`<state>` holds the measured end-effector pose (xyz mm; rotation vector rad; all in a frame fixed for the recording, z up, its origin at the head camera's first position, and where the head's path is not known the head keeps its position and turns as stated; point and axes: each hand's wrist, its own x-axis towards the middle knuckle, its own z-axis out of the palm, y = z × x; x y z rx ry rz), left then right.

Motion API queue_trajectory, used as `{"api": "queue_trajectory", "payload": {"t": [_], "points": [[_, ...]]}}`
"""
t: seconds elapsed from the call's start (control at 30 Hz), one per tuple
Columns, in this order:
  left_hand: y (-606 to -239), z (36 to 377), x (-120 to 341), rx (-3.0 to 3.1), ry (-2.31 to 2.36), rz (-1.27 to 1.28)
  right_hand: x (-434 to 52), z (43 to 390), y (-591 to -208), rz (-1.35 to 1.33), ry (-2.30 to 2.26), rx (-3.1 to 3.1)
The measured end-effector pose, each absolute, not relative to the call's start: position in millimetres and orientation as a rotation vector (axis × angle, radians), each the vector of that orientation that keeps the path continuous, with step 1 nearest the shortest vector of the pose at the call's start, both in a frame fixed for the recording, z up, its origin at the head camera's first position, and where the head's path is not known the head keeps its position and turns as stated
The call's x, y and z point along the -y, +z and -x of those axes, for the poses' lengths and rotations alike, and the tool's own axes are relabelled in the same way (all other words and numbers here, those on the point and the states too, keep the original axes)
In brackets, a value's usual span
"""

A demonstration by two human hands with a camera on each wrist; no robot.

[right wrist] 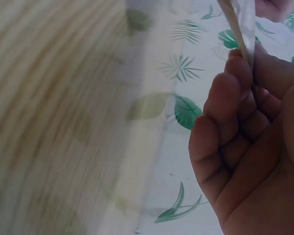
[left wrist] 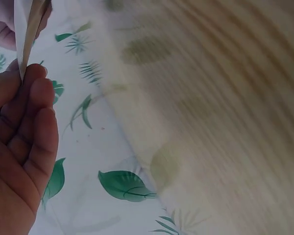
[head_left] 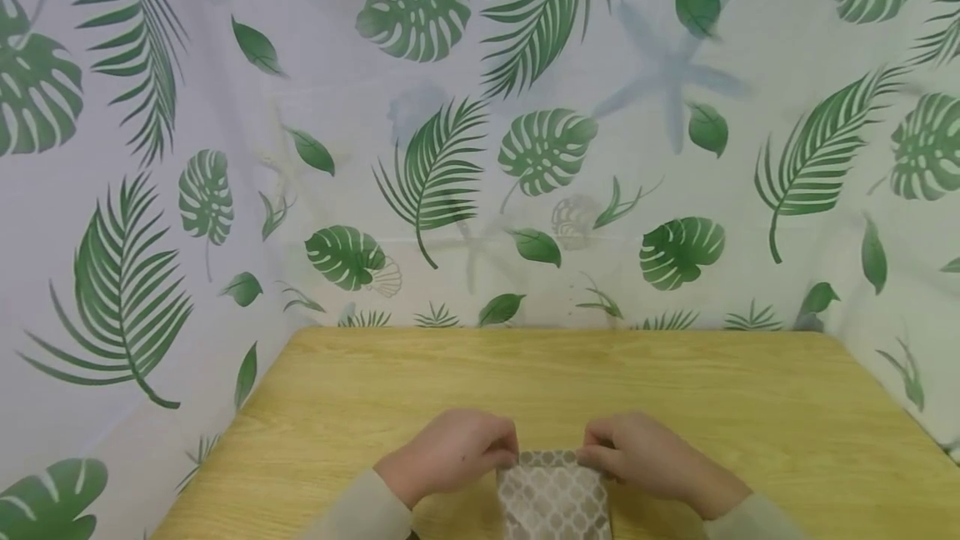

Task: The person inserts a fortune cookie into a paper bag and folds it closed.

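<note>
A flat beige bag point(head_left: 555, 502) with a white lattice pattern stands out at the bottom middle of the head view, its lower part cut off by the frame. My left hand point(head_left: 453, 455) pinches its top left corner between thumb and fingers. At the opposite top corner, my right hand point(head_left: 651, 457) does the same. A narrow, darker patterned strip crosses the top between both hands. Seen edge-on in the left wrist view, the bag point(left wrist: 30, 34) is thin, pale on one side and tan on the other. The right wrist view shows its edge point(right wrist: 244, 29) between thumb and forefinger.
Below the hands lies a wooden table point(head_left: 465, 373) with light yellow grain. White sheeting point(head_left: 337, 173) printed with green leaves hangs behind it and along both sides. Pale sleeves point(head_left: 367, 511) cover both forearms.
</note>
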<state>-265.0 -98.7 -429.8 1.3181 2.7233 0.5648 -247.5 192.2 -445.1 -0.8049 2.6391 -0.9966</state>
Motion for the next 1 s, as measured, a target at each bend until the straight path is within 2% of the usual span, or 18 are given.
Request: {"api": "queue_trajectory", "payload": {"t": [0.37, 0.57, 0.87, 1.0], "points": [[-455, 294, 82, -2.707, 0.341, -1.265, -197, 276, -467, 0.804, -0.792, -2.687], [-463, 305, 70, -2.781, 0.22, -1.231, -198, 286, -475, 0.709, -0.68, -2.805], [-469, 315, 62, -2.83, 0.069, -1.066, -199, 294, -478, 0.682, -0.67, -2.831], [-473, 316, 66, -2.874, 0.138, -1.027, -204, 293, -478, 0.623, -0.715, -2.813]]}}
